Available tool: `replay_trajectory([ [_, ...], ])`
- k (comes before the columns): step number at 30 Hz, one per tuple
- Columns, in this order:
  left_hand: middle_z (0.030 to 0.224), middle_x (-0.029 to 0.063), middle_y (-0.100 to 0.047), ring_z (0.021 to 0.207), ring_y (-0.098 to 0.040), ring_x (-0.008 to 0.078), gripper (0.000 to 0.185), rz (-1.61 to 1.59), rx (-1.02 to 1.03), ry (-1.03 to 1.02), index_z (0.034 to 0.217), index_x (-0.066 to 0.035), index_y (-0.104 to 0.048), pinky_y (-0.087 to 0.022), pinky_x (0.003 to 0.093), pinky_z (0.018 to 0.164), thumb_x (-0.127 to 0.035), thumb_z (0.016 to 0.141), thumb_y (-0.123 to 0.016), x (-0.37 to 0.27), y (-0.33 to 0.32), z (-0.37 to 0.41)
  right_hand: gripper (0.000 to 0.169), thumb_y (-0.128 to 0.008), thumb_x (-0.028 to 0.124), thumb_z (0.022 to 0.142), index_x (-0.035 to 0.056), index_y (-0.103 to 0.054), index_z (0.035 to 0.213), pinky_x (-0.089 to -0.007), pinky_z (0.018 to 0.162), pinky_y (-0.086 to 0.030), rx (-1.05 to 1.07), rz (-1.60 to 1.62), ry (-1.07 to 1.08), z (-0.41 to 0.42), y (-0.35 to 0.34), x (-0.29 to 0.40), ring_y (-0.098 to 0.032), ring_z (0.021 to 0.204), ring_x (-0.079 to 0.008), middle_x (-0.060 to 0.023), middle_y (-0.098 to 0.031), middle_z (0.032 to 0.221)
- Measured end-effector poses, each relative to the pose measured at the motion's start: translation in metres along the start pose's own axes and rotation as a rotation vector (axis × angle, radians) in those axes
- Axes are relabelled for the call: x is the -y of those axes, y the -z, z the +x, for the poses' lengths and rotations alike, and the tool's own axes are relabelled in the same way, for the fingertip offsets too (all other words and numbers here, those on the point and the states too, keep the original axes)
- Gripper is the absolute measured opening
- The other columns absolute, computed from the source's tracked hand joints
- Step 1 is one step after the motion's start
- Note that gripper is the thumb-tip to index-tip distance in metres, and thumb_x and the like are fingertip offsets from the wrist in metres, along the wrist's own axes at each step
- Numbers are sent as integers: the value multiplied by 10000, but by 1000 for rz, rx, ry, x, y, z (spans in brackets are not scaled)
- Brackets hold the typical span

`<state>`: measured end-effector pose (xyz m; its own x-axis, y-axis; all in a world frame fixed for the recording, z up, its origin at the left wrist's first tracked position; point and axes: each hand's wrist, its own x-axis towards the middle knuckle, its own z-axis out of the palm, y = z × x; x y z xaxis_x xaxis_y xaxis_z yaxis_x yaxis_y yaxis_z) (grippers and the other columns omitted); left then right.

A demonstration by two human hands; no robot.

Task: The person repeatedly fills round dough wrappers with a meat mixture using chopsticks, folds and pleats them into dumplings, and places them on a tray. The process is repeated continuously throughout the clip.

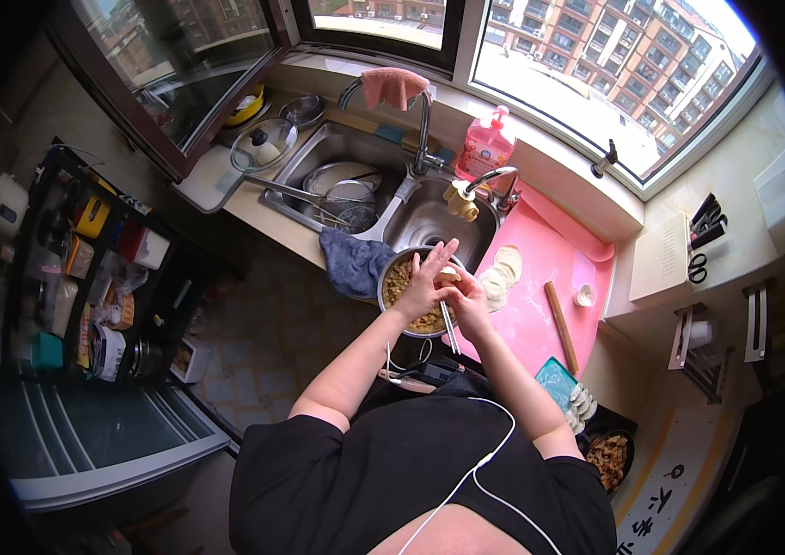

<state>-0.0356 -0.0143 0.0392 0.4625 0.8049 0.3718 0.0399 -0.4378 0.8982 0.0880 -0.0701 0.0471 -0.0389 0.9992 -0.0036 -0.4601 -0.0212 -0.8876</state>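
Note:
My left hand is over a metal bowl of chopped filling, with its fingertips stretched upward. A small pale dumpling is pinched between both hands; the fingers partly hide it. Against it rests my right hand, which also keeps hold of a pair of metal chopsticks pointing back toward my body. Just right of the hands, overlapping round dough wrappers lie on a pink mat. A wooden rolling pin lies further right on the mat.
A double sink holding dishes lies ahead, beside a blue cloth. A faucet overhangs the right basin. Folded dumplings sit on a teal tray at right. An open window sash juts in at left.

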Motion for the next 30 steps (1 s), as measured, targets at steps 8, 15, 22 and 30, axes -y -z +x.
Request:
replay_trajectory([
  [8, 1381, 49, -481, 1401, -230, 255, 221, 38, 31, -86, 1033, -133, -653, 44, 577, 1087, -273, 898, -547, 8, 5, 2, 449, -562, 56, 900, 19, -426, 1326, -265, 879, -474, -9, 1, -61, 2, 4, -3, -573, 1021, -132, -60, -581, 1144],
  [15, 1397, 42, -459, 1406, -207, 269, 300, 235, 62, -102, 1098, -145, -619, 37, 593, 1085, -337, 871, -572, 2, 8, 5, 470, -555, 30, 885, 23, -412, 1332, -281, 905, -472, -28, 112, -61, 1, -4, 1, -566, 1058, -153, -67, -567, 1168],
  [22, 1443, 34, -399, 1409, -186, 280, 481, 66, -19, -89, 1276, -178, -537, 21, 605, 1079, -451, 880, -524, 1, 4, 4, 469, -589, 78, 890, 29, -417, 1324, -289, 921, -472, 18, 197, -69, 3, 4, 2, -565, 1073, -162, -74, -564, 1178],
  [30, 1402, 43, -455, 1393, -238, 280, 393, 208, 15, -61, 1146, -142, -632, 12, 600, 1080, -407, 955, -413, 13, 2, 5, 440, -579, 92, 906, 28, -434, 1316, -286, 939, -462, -45, 157, -131, 0, 4, 1, -551, 1104, -158, -67, -547, 1214],
])
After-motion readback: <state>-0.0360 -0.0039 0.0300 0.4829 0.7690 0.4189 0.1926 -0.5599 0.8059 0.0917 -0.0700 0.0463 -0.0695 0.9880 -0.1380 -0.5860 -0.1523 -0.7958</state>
